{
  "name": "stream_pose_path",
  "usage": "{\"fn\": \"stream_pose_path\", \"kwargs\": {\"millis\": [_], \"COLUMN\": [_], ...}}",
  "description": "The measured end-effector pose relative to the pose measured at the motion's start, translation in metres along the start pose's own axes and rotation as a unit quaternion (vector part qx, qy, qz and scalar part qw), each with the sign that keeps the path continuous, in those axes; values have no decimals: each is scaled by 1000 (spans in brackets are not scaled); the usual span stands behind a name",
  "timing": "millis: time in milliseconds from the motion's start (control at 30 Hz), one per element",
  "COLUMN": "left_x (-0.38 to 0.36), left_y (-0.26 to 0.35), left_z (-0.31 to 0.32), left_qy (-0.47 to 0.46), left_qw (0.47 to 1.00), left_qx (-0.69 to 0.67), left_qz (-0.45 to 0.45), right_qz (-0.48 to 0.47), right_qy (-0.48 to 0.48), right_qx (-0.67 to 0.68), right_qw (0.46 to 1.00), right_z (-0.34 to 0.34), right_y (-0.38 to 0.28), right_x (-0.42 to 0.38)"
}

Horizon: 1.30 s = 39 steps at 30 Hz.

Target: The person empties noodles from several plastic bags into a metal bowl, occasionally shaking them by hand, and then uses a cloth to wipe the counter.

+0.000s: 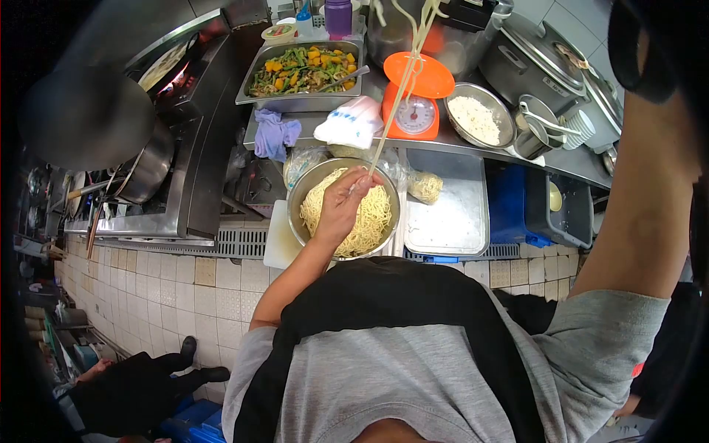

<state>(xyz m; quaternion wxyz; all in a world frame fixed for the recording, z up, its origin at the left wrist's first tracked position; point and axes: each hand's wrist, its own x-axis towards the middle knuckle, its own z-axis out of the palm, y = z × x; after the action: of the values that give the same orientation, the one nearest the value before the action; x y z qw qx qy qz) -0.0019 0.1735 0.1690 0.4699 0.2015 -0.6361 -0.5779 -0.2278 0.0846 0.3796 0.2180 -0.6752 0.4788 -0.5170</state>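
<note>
A large metal bowl [294,216] of pale yellow noodles [373,214] stands in front of me. Over it, my left hand [347,198] has its fingers closed around noodle strands [399,96], which stretch upward past the top edge of the view. My right arm [642,199] is raised high on the right; the hand itself is outside the frame. Just beyond the bowl are a pinkish-white plastic bag [351,122] and an orange kitchen scale [415,114] with a round dial.
At the back left, a metal tray [299,103] holds green vegetables and orange cubes. A bowl [476,118] of white food and large pots [532,63] stand right. A flat metal tray [447,221] lies beside the noodle bowl. Left is a stove [196,162] with a flame; another person [133,395] is lower left.
</note>
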Motion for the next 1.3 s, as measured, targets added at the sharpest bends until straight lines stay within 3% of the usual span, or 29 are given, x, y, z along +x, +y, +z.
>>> {"fn": "stream_pose_path", "kwargs": {"millis": [267, 333, 467, 600, 1167, 1200, 1233, 1267, 1300], "left_x": [-43, -56, -73, -72, -62, -62, -62, -62, -62], "left_y": [-110, -123, -137, -131, -121, -121, -121, -122, -120], "left_z": [-38, -48, -64, -61, -42, -42, -41, -41, -40], "left_qy": [-5, -59, -50, -22, 40, 40, 42, 43, 43], "left_qw": [965, 858, 793, 781, 818, 817, 820, 824, 825], "left_qx": [240, 450, 575, 582, 539, 540, 535, 530, 525], "left_qz": [-106, -241, -193, -226, -197, -198, -198, -197, -203], "right_qz": [-16, -20, -28, -35, -59, -138, -206, -235, -267], "right_qy": [-6, -7, -5, -1, 29, 51, 68, 24, 14], "right_qx": [23, 31, 43, 56, 105, -168, -427, -456, -392], "right_qw": [1000, 999, 999, 998, 992, 975, 878, 858, 880], "right_z": [-18, -21, -30, -42, -89, -96, -96, -92, -94], "right_y": [20, 26, 35, 47, 104, 136, 159, 168, 200], "right_x": [26, 34, 48, 63, 113, 121, 123, 122, 130]}}
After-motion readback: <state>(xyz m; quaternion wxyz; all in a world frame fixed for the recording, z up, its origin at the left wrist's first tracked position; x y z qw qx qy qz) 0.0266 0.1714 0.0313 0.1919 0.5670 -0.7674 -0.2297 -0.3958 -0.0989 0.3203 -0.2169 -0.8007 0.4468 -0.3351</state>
